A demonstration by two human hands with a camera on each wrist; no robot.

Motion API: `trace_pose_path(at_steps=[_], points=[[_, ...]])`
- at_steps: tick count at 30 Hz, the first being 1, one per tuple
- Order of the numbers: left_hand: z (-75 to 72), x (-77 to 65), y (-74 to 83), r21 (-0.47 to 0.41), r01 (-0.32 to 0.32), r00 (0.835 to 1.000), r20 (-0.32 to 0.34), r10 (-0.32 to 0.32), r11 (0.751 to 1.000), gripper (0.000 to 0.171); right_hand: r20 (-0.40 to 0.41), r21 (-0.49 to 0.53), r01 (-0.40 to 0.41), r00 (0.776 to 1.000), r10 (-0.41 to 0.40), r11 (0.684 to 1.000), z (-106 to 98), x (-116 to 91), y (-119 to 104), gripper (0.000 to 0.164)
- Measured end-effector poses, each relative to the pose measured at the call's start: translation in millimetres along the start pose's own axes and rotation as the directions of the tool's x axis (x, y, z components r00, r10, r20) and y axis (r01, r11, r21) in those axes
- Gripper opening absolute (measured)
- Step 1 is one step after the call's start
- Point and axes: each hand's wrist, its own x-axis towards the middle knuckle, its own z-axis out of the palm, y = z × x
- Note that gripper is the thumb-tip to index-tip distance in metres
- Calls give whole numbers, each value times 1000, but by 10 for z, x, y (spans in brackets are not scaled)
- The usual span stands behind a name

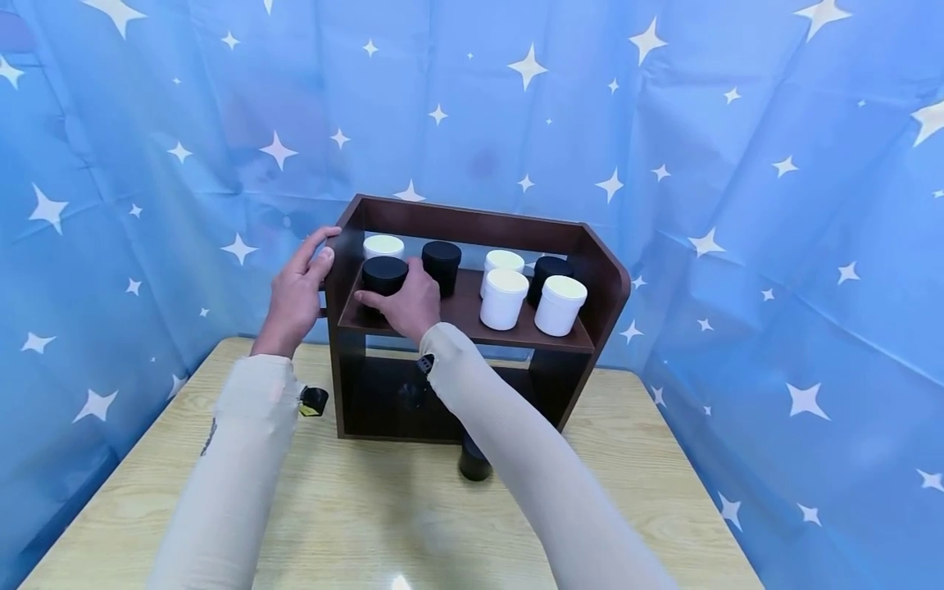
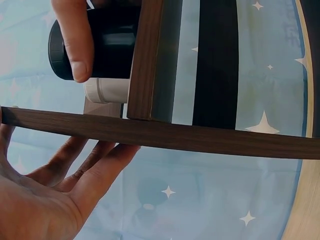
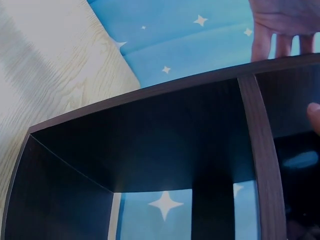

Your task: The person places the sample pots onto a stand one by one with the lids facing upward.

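My right hand (image 1: 415,301) grips a black lidded jar (image 1: 384,274) at the left front of the upper shelf, thumb on its near side. The left wrist view shows that black jar (image 2: 112,42) lying against the shelf board, a white jar (image 2: 107,90) just behind it. Against the outer face of the left side panel (image 1: 343,262), the fingers of my left hand (image 1: 293,299) press lightly, fairly straight. The brown wooden shelf (image 1: 465,329) bears several other jars: a white jar (image 1: 383,246) and a black jar (image 1: 442,266) at the back left, others to the right.
On the right of the upper shelf stand white jars (image 1: 505,301) and a black jar (image 1: 549,274). Another black jar (image 1: 475,460) stands on the wooden table (image 1: 354,508) before the shelf, partly behind my right sleeve. A blue star-patterned curtain (image 1: 472,98) hangs behind.
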Motion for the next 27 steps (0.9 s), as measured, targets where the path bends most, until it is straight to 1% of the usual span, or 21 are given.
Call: trace_pose_path(at_steps=[7,12,15,17,22,24,27], points=[[30,1,-3,3,8,1000,0,-8,1000,47,20,-29,0,1000,1,1000,-9,34,-1,73],[11,-1,0,1,13,1000,-6,-13,1000,46,26,-35,8,1000,-7,999,7,58,-16,73],[14,1,-9,-8,17,1000,-6,-17,1000,45,27,-36,4,1000,-3,999,16,62,-8,73],[19,3,-13,-10,17,1000,-6,-17,1000,45,27,-59,11,1000,-9,998,12,61,-1,76],[31,3,-16,-15,21,1000,2,-21,1000,46,26,-108,15,1000,-12,994,-56,29,22,85],[30,3,-15,-15,21,1000,3,-21,1000,46,26,-100,18,1000,-15,995,-98,7,28,85],[26,12,-7,-9,9,1000,-7,-9,1000,47,39,-78,43,998,-40,996,-167,-29,34,81]])
